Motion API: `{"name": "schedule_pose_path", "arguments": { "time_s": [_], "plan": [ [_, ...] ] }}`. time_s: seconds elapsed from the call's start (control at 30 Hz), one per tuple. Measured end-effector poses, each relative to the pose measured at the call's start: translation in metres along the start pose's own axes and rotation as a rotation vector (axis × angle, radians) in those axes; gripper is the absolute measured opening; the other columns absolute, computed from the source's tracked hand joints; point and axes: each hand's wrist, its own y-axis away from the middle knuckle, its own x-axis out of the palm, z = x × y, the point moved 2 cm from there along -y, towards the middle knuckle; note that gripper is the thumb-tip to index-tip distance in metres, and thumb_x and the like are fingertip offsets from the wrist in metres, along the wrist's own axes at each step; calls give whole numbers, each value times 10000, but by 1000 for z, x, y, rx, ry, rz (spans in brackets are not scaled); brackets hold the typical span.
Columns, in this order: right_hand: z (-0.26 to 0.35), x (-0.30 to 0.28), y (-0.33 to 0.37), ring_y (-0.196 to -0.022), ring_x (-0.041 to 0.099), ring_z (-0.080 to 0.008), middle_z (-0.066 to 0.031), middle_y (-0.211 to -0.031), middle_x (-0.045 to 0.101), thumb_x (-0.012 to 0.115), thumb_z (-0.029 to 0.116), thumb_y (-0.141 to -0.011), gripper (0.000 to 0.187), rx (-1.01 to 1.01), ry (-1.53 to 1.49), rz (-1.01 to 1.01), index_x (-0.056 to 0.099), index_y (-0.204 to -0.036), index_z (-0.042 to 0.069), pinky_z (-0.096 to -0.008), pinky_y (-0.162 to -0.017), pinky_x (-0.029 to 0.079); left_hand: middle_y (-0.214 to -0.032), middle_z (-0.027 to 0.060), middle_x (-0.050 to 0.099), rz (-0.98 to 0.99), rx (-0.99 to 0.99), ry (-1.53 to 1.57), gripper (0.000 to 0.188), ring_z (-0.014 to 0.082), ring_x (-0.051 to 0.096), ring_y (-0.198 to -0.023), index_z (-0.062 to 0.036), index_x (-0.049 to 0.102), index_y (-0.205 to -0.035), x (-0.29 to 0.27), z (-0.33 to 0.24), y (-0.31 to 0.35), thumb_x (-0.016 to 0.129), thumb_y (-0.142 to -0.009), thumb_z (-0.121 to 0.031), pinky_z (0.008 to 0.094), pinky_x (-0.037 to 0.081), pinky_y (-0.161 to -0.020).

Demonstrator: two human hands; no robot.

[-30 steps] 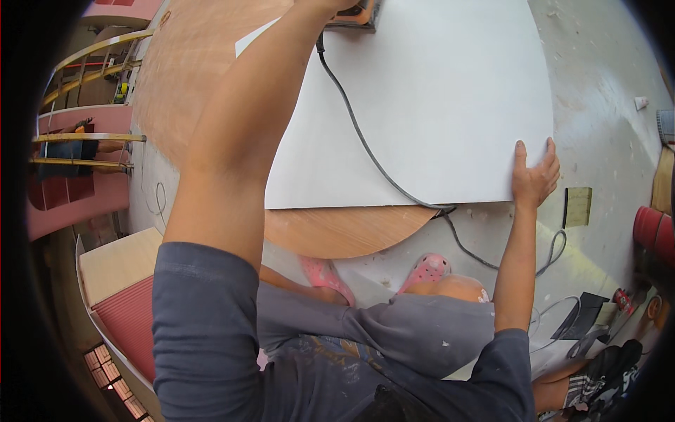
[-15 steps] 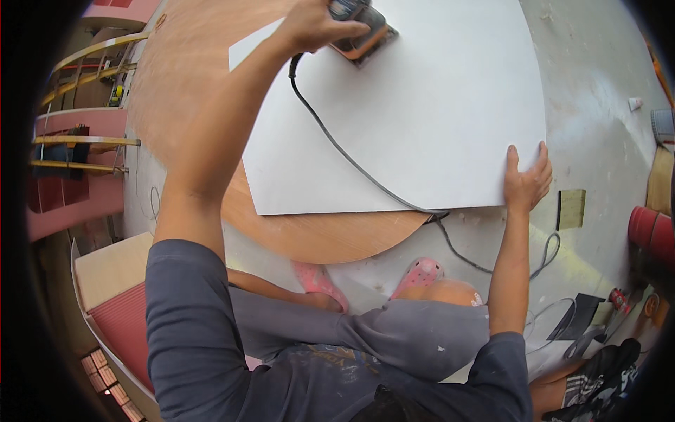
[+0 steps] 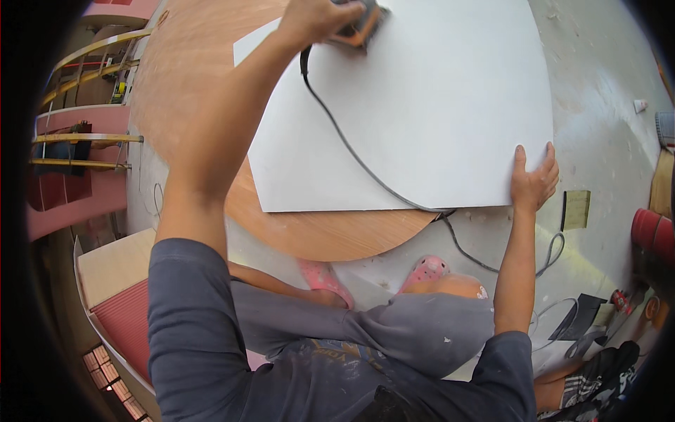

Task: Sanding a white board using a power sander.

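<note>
My left hand (image 3: 313,22) is closed round an electric sander (image 3: 365,29) with a dark body and orange parts. Its square base lies on a large white board (image 3: 422,119), near the top of the view, where part of the tool is cut off. From the sander a black cord (image 3: 342,139) runs across the board and over its near edge. At the board's right near corner rests my right hand (image 3: 534,181), thumb and fingers spread. Beneath the board is a round wood-coloured tabletop (image 3: 337,235), showing at the left and along the near side.
The cord loops on the grey floor (image 3: 598,151) at right, beside a small greenish square pad (image 3: 576,209). A red cylinder (image 3: 654,234) lies farther right. At left stand a pink-sided box (image 3: 123,309) and curved yellow rails (image 3: 91,138). Another person's leg (image 3: 552,394) shows lower right.
The sander in my left hand has shifted slightly left and farther away over the board. My right hand stays at the same corner. The whole view has drifted a little.
</note>
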Motion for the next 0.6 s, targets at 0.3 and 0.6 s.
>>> {"name": "schedule_pose_path", "arguments": {
  "time_s": [0.3,0.6],
  "plan": [
    [3,-5,0,-1311,400,-356,-158,-1403,450,646,580,-838,784,-7,-11,0,401,-1458,166,-499,-1103,293,-1180,142,618,330,418,-15,727,324,631,-1060,-154,519,-1326,-23,31,70,815,-668,-242,398,521,-939],
    [1,-2,-1,-1306,402,-367,-165,-1394,455,643,583,-837,789,-3,-11,0,400,-1458,162,-503,-1096,297,-1057,233,673,84,-320,38,771,336,672,-996,-71,468,-1369,-28,19,-20,791,-711,-311,398,543,-903]
  ]
}}
